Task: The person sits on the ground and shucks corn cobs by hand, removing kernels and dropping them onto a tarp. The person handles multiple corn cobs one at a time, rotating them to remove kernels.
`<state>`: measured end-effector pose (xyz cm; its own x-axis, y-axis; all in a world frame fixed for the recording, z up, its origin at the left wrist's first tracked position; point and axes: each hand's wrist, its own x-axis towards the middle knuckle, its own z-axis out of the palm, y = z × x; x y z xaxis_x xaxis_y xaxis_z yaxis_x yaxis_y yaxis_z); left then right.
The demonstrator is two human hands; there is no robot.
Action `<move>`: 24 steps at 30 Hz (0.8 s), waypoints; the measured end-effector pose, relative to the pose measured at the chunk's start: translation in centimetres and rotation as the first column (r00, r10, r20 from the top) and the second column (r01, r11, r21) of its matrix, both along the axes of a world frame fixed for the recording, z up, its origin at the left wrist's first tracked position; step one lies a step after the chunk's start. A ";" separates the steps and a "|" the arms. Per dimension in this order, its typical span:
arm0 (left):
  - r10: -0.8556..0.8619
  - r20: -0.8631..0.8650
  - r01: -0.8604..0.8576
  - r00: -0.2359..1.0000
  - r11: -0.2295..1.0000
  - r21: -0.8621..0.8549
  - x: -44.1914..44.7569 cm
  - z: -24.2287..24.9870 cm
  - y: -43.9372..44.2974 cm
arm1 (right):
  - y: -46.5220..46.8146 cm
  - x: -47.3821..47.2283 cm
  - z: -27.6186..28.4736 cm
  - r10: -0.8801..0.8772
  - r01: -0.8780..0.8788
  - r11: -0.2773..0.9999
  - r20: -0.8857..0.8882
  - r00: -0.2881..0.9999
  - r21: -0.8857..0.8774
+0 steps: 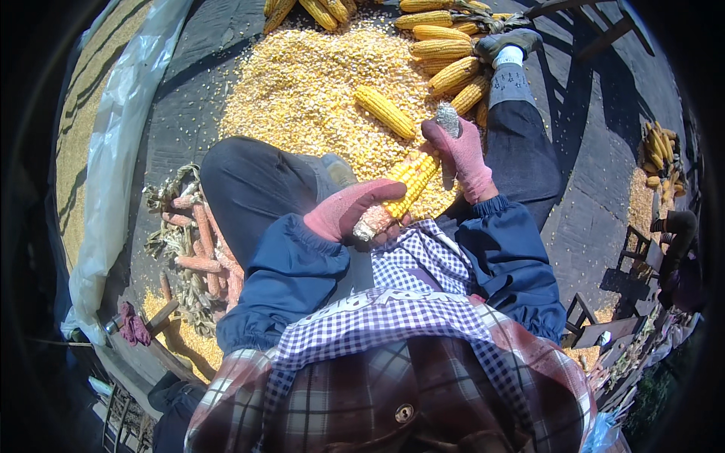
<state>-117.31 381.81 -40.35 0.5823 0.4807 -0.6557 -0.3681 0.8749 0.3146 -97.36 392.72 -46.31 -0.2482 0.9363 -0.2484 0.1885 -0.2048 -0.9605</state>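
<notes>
Both my hands wear pink work gloves. My left hand (357,208) is closed around the lower part of a corn cob (416,181), held slanting over my lap. Kernels cover its middle and upper part, while its lower end is bare. At the cob's upper end, my right hand (461,150) grips a tool with a silvery wrapped handle (447,118); what its working end touches is hidden by the glove. Just beyond the hands, a full yellow ear of corn (385,111) lies on a wide heap of loose kernels (306,85).
More ears (442,48) are piled by my right foot. Stripped cobs (207,243) and dry husks (195,300) lie left of my bent knee. Plastic sheeting (113,158) runs along the left side. Wooden stools (583,323) and another person (682,260) are at the far right.
</notes>
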 end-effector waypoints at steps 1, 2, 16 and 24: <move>-0.014 -0.017 0.015 1.000 0.998 0.065 -0.1 0.6 0.4 | 0.0 -0.4 0.1 -0.046 0.045 0.999 0.049 0.998 0.009; 0.005 -0.179 0.025 0.984 0.986 0.164 0.0 1.2 0.6 | 0.0 -0.5 0.3 -0.049 0.047 0.999 0.122 0.991 0.020; 0.100 -0.947 0.748 0.305 0.591 0.303 0.8 -1.5 -0.8 | -2.1 -2.7 1.8 0.572 -0.679 0.734 0.546 0.612 -0.009; 0.087 -0.991 0.860 0.101 0.493 0.131 2.0 -1.3 -0.8 | -1.3 -3.8 -0.8 0.251 -0.220 0.902 0.038 0.967 -0.371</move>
<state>-115.35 380.96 -41.61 0.1444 0.8554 -0.4974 0.8725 0.1272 0.4719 -101.12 391.38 -47.08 -0.4141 0.6957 -0.5870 0.3500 -0.4736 -0.8082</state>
